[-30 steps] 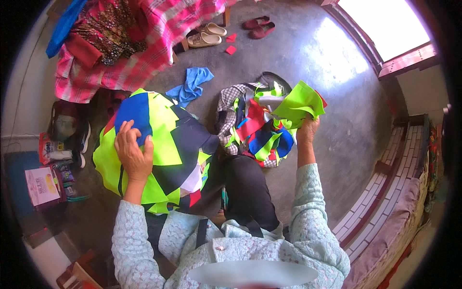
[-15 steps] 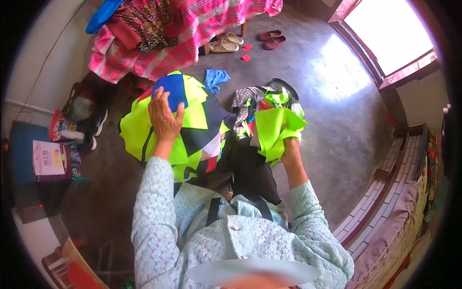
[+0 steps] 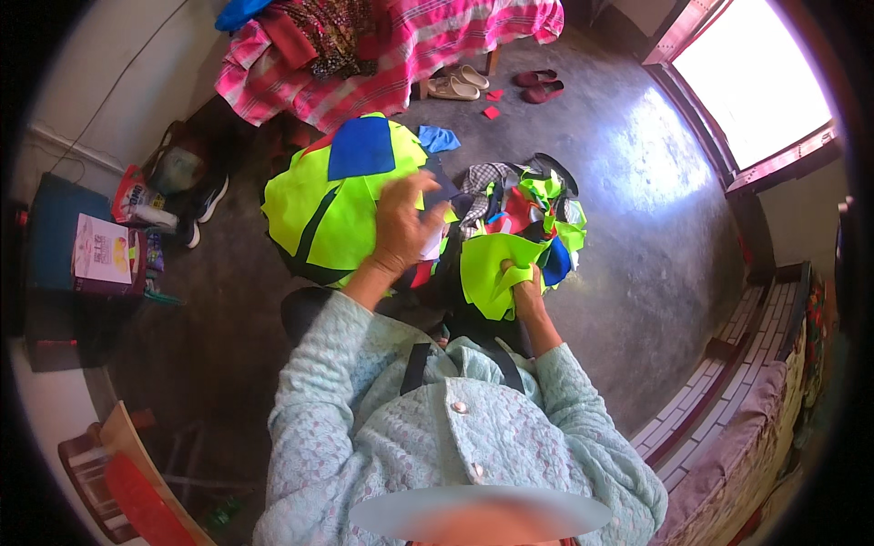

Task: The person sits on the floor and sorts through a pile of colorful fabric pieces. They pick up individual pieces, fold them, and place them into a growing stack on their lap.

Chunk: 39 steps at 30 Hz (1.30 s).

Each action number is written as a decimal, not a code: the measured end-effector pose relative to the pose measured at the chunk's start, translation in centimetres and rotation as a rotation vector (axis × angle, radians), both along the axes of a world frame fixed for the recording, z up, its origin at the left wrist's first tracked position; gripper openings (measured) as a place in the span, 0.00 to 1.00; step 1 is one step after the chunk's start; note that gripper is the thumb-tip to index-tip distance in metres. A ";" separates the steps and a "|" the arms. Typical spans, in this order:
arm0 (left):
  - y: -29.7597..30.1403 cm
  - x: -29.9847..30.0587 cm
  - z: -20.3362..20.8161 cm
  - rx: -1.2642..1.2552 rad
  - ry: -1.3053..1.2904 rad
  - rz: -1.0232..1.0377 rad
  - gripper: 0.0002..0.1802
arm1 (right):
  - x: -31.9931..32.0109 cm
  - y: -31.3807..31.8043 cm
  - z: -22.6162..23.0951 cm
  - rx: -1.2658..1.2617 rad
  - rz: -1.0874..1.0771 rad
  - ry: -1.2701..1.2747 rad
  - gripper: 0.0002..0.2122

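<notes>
My right hand (image 3: 526, 284) grips a neon-yellow fabric piece (image 3: 487, 273), with the cloth bunched between thumb and fingers. My left hand (image 3: 405, 223) is raised over the right side of a big heap of fabric pieces (image 3: 314, 218); its fingers are apart and nothing shows in them. Neon yellow makes up most of that heap, and a blue square (image 3: 361, 148) lies on its top. Beyond my right hand stands a checked bag (image 3: 482, 182) full of mixed scraps (image 3: 519, 209) in yellow, red, blue and white.
A small blue cloth (image 3: 439, 138) lies on the floor behind the heap, with red scraps (image 3: 492, 113) farther back. Shoes (image 3: 452, 86) stand by a bed with a pink plaid cover (image 3: 428, 36). At left is a dark box (image 3: 68, 214); a wooden bench (image 3: 710, 382) runs along the right.
My left hand has moved right, off the blue square. My right hand has brought the yellow piece left and nearer, uncovering scraps in the bag. The whole view has shifted slightly.
</notes>
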<state>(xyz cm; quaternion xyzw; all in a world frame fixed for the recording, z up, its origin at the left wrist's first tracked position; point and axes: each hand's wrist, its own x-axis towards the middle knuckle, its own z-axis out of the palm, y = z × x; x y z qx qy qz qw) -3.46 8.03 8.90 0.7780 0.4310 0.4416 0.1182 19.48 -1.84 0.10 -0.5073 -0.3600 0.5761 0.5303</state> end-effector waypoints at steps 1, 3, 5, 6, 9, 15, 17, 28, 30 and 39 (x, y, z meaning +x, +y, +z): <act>-1.2 1.3 0.2 -0.136 -0.050 -0.115 0.23 | -0.2 0.1 0.1 0.015 0.032 -0.012 0.07; -2.7 3.3 -0.7 -0.230 -0.085 -0.250 0.26 | -0.2 0.2 0.3 0.043 0.097 -0.038 0.08; -3.6 4.4 -2.8 -0.507 -0.203 -0.338 0.26 | 0.1 0.2 -0.1 0.067 0.141 -0.053 0.10; -3.9 4.8 -3.6 -0.548 -0.274 -0.310 0.23 | -0.1 0.1 -0.1 0.081 0.135 -0.070 0.11; -5.0 4.8 -5.3 -0.652 -0.387 -0.273 0.18 | -0.6 -0.1 -0.2 0.108 0.116 -0.040 0.14; -6.5 3.1 -5.1 -0.702 -0.595 -0.131 0.08 | 0.2 0.2 0.4 0.061 0.175 -0.076 0.11; -7.1 2.3 -4.3 -0.679 -0.694 -0.052 0.07 | -0.6 0.1 1.0 0.088 0.123 -0.041 0.10; -6.8 -3.9 -3.2 -0.498 -0.806 0.063 0.12 | -1.3 0.2 -0.1 0.137 0.064 -0.146 0.11; -6.2 -5.0 -1.2 -0.501 -0.786 0.093 0.12 | -1.2 0.1 -0.2 0.149 0.045 -0.198 0.11; 2.8 -13.0 5.3 -0.371 -1.072 -0.024 0.16 | -1.1 0.2 -1.1 0.211 0.037 -0.312 0.13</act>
